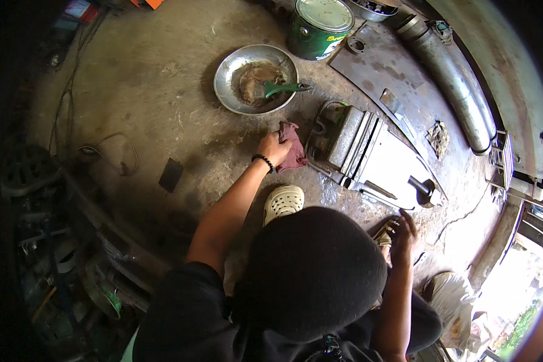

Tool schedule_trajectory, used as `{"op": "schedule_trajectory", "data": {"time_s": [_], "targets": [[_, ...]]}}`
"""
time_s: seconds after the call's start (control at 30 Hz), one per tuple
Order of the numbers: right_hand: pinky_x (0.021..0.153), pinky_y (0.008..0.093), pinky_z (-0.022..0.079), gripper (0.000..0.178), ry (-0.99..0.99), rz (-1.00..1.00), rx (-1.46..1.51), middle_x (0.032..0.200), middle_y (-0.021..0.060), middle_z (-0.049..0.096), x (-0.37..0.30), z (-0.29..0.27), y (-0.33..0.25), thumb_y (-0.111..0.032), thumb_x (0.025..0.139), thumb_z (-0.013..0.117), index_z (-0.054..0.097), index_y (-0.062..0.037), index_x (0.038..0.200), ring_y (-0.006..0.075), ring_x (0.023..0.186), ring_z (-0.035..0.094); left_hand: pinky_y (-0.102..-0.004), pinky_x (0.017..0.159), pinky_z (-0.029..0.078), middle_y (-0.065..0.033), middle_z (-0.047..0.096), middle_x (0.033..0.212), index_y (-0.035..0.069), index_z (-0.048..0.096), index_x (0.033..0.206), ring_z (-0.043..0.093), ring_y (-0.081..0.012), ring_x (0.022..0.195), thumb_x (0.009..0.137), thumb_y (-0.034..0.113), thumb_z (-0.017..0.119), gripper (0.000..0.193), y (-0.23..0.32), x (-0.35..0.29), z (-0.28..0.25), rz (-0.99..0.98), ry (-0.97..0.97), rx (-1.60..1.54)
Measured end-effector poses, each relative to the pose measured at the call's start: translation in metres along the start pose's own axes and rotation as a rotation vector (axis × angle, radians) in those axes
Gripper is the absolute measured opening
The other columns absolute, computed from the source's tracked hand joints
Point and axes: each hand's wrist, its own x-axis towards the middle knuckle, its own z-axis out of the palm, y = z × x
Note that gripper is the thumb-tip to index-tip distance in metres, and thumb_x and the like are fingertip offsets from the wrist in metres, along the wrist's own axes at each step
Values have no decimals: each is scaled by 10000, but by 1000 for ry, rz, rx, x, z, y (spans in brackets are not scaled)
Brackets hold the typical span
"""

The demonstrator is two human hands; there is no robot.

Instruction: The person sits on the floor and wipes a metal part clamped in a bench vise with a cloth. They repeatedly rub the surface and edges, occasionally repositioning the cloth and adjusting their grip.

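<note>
My left hand (274, 149) is closed around a crumpled maroon cloth (293, 151), low over the concrete floor. Just right of the cloth lies a heavy grey metal vise (347, 139), its right part washed out by glare. My right hand (405, 234) is raised at the vise's near right end with fingers extended, and nothing shows in it. The fingertips are close to the end of a thin bent rod (385, 200); whether they touch it I cannot tell. A large bolt-like screw (425, 192) lies there too. Beyond the cloth, a green-handled brush (277, 88) rests in a shallow metal basin (224, 90) with brown residue.
A green lidded bucket (311, 39) stands beyond the basin. At right lie a flat metal sheet (368, 63) and a thick metal pipe (458, 90). A dark flat piece (171, 175) is on the floor at left, near a looped wire (136, 158). Machinery crowds the lower left.
</note>
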Motion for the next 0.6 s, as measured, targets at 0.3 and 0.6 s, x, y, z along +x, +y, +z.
{"op": "schedule_trajectory", "data": {"time_s": [0.3,0.6], "targets": [[789,288,519,397,-270,50,-358,1085,97,665,6,68,24,-246,1012,565,555,0,1323,179,898,649,-424,737,523,-249,699,884,-59,665,944,688,-323,808,833,261,650,339,-42,29,22,75,-58,0],[845,298,486,356,-356,-87,-639,1039,107,677,11,65,34,-198,1001,574,582,6,1293,156,941,621,-404,776,542,-249,708,951,-33,679,986,713,-318,907,834,159,649,246,13,-28,91,-6,314,-355]]}}
